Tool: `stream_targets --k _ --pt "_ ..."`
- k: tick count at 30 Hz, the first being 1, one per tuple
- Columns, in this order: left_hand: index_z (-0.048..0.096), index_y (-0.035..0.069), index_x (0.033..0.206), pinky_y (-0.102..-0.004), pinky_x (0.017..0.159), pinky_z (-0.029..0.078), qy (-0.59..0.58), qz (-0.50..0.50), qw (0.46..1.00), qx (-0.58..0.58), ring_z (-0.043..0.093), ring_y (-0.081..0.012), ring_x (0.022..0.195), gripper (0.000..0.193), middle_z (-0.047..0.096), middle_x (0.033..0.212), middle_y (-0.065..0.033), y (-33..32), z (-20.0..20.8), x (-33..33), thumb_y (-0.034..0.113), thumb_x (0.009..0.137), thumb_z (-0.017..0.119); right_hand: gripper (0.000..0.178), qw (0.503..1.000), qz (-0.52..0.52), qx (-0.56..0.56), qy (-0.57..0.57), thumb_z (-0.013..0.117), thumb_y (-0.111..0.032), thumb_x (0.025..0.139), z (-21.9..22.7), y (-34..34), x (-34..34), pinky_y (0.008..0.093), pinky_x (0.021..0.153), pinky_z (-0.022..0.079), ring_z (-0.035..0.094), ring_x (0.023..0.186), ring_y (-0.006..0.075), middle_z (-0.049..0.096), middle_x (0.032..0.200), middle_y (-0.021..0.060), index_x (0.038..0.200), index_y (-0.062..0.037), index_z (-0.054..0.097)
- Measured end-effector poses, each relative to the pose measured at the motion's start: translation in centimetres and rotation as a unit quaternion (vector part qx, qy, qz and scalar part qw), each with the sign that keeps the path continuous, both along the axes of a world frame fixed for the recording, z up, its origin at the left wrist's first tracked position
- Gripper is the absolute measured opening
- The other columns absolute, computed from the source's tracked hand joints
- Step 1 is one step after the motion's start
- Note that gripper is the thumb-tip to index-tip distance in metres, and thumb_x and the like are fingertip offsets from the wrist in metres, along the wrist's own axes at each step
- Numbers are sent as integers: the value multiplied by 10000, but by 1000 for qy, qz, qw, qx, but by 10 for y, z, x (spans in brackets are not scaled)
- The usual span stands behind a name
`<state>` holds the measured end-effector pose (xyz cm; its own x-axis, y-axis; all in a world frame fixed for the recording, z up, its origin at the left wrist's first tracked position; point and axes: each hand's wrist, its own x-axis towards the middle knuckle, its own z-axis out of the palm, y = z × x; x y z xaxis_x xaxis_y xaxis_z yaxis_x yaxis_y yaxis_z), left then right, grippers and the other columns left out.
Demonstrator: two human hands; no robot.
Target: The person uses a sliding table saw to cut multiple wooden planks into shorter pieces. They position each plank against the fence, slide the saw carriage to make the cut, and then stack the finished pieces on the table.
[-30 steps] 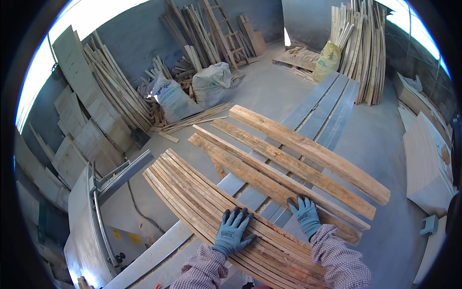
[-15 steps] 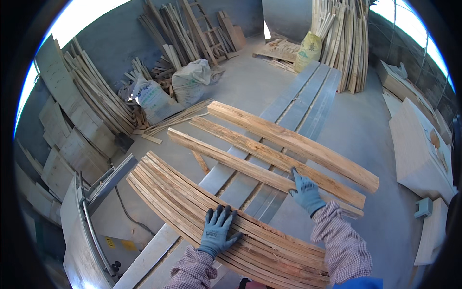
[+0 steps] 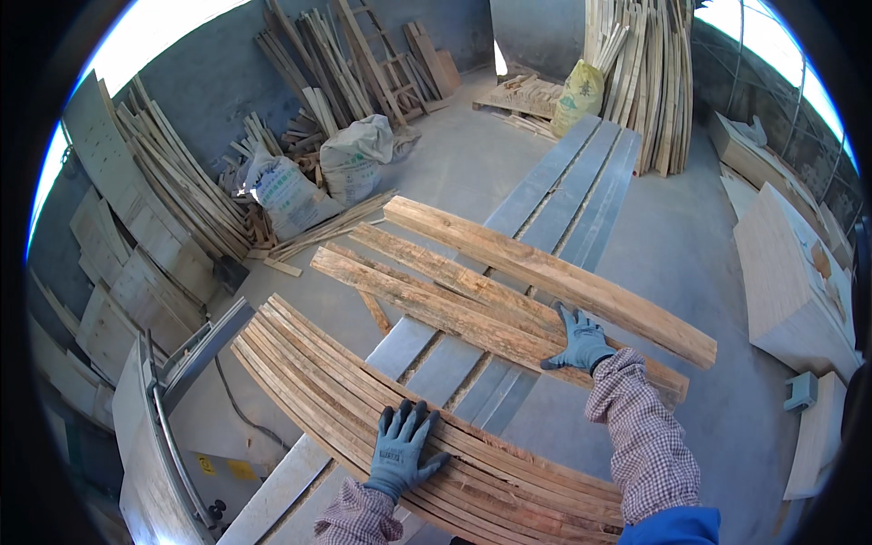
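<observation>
My left hand point(image 3: 400, 454), in a grey-blue glove with dark fingertips, lies with spread fingers on a row of long thin wooden strips point(image 3: 309, 368) packed side by side. My right hand point(image 3: 584, 343), gloved alike, is open over the right part of two rough-faced boards, its fingers spread and its thumb at the nearer one. That nearer board point(image 3: 409, 295) shows a coarse, bark-like face; the middle board point(image 3: 454, 266) lies close behind it. Farther off, a smoother, thicker beam point(image 3: 554, 277) lies apart. All rest across a long grey metal bed point(image 3: 404, 349) with lengthwise slots.
A machine with a metal rail point(image 3: 163, 422) stands at left. Stuffed white sacks point(image 3: 291, 191) and leaning timber point(image 3: 173, 173) line the left wall. A yellow sack point(image 3: 579, 95) and upright strips point(image 3: 649, 91) stand at the far end. Pale panels point(image 3: 786, 272) are stacked at right.
The nearest of the three boards has turned to show its rough face and lies closer to the middle one. My right hand has shifted slightly away from me, fingers wider. My left hand stays on the strips.
</observation>
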<state>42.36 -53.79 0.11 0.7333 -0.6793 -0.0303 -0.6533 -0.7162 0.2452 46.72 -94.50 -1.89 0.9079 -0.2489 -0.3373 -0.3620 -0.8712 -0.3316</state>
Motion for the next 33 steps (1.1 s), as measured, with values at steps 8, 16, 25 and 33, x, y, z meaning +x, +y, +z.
stream_targets --k 8,16,25,33 --pt "311 163 1472 -517 1176 79 -4 11 1000 3 195 -334 1430 786 277 1526 -116 -1 2 0 573 847 554 1299 985 48 -162 42 781 -721 477 29 42 -9 475 994 339 410 1212 355 431 1258 203 1477 -89 243" --pt "283 157 1481 -509 1184 71 -11 1 1000 16 149 -318 1445 801 228 1548 -117 -2 1 0 559 848 564 886 997 39 -59 -23 798 -486 651 11 66 -41 459 910 451 557 1108 337 513 1237 155 1341 -102 396" --pt "290 148 1478 -508 1180 76 -39 -5 999 10 178 -326 1435 769 256 1536 -121 1 -5 0 592 882 484 747 998 46 -31 -35 734 -401 750 11 88 -56 460 828 489 646 968 345 607 1173 156 1339 -96 390" --pt "317 99 1459 -507 1171 113 -57 -29 998 -4 240 -361 1402 758 311 1490 -182 -30 16 21 571 890 487 792 998 60 12 -19 719 -491 727 13 117 -88 439 864 473 623 1008 343 584 1195 183 1336 -89 413"
